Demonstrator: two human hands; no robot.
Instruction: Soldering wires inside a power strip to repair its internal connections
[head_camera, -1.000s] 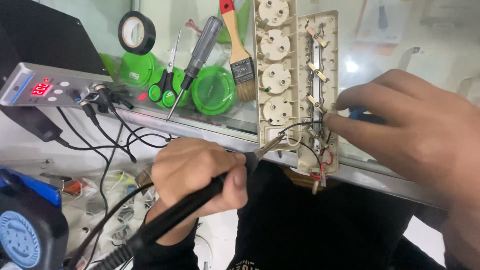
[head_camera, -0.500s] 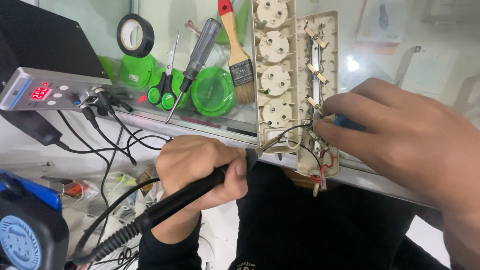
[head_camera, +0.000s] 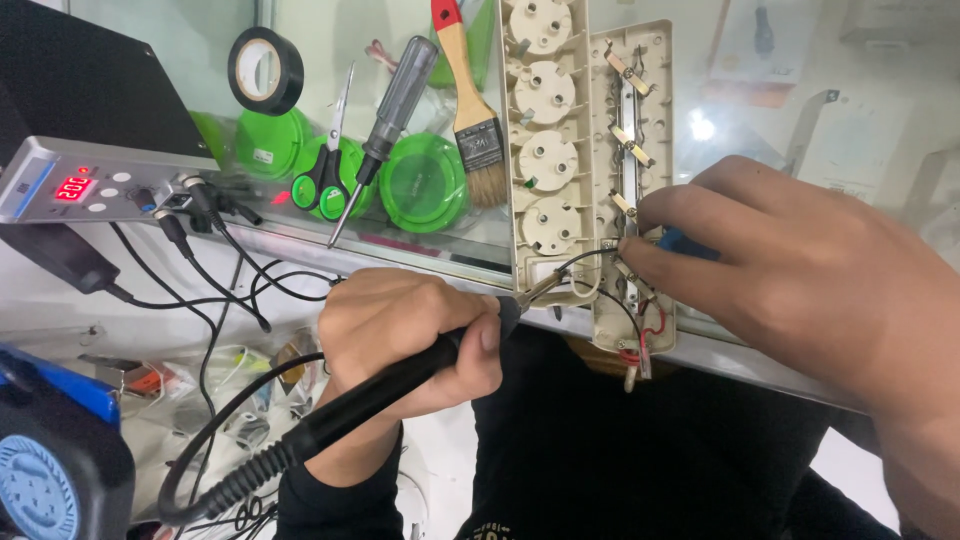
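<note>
Head view, left to right, all placed against the opened power strip (head_camera: 590, 170) lying on the glass counter (head_camera: 800, 130). Far left of the strip: soldering station (head_camera: 90, 185) with red digits lit, black cables trailing off its front. Nearer the strip: roll of black tape (head_camera: 265, 70), green-handled scissors (head_camera: 325, 170), clear-handled screwdriver (head_camera: 385, 120), green round lids (head_camera: 420, 185), paintbrush (head_camera: 470, 110) just beside the strip's socket half. Below the strip's near end: my left hand (head_camera: 410, 345), fist closed around the soldering iron (head_camera: 400, 385), black handle running down-left, tip reaching the strip's lower end by the black wire (head_camera: 580, 262). Right of the strip: my right hand (head_camera: 810, 290), fingers pinched narrow on a small blue thing (head_camera: 690, 243), fingertips touching the contact-rail half. What the blue thing is, cannot tell. Red wires (head_camera: 650, 335) sit at the strip's bottom edge.
</note>
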